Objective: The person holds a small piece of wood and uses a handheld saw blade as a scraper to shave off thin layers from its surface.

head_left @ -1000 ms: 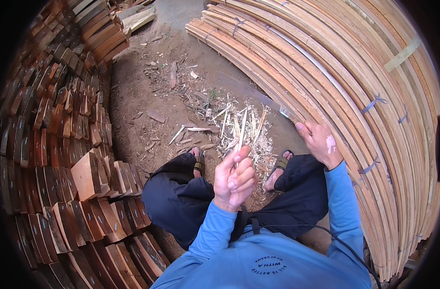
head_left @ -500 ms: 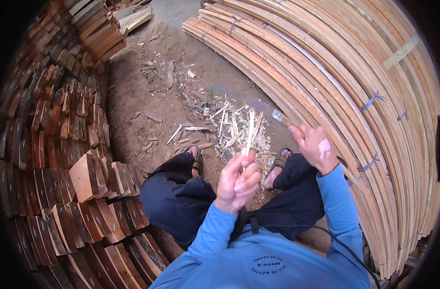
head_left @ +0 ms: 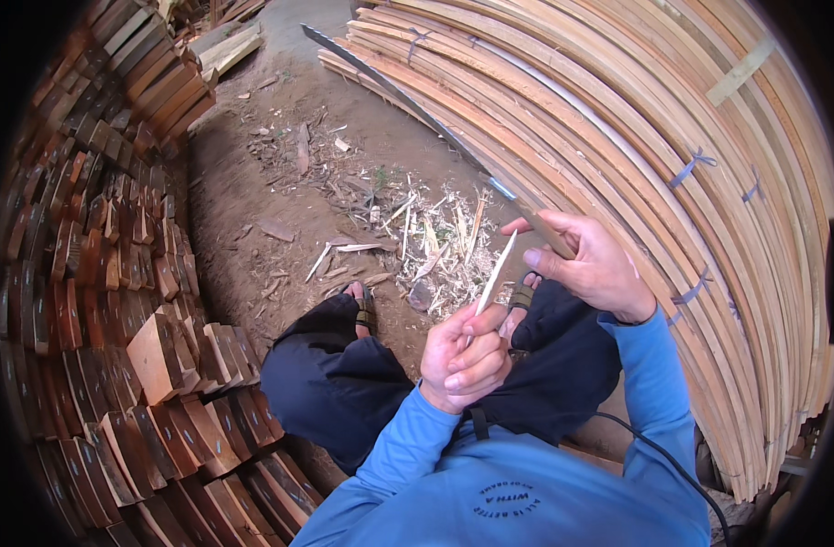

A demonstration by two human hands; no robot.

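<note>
My left hand is closed round a pale, whittled wooden stick, which stands up out of the fist and tapers to a point. My right hand grips the wooden handle of a machete. Its long, narrow, dark blade reaches away to the upper left, in front of the stacked boards. The stretched right index finger is close to the stick's tip; whether they touch I cannot tell. Under the hands, pale wood shavings lie heaped on the dirt between my sandalled feet.
Stacked cut wood blocks rise along my left side. Long thin boards, tied in bundles with bluish strips, curve along the right. Bark and wood scraps litter the dirt floor ahead. A black cable runs beside my right arm.
My right hand has come left and down, closer to the left hand, and the machete's long blade now shows at full length. The stick has tilted to the right.
</note>
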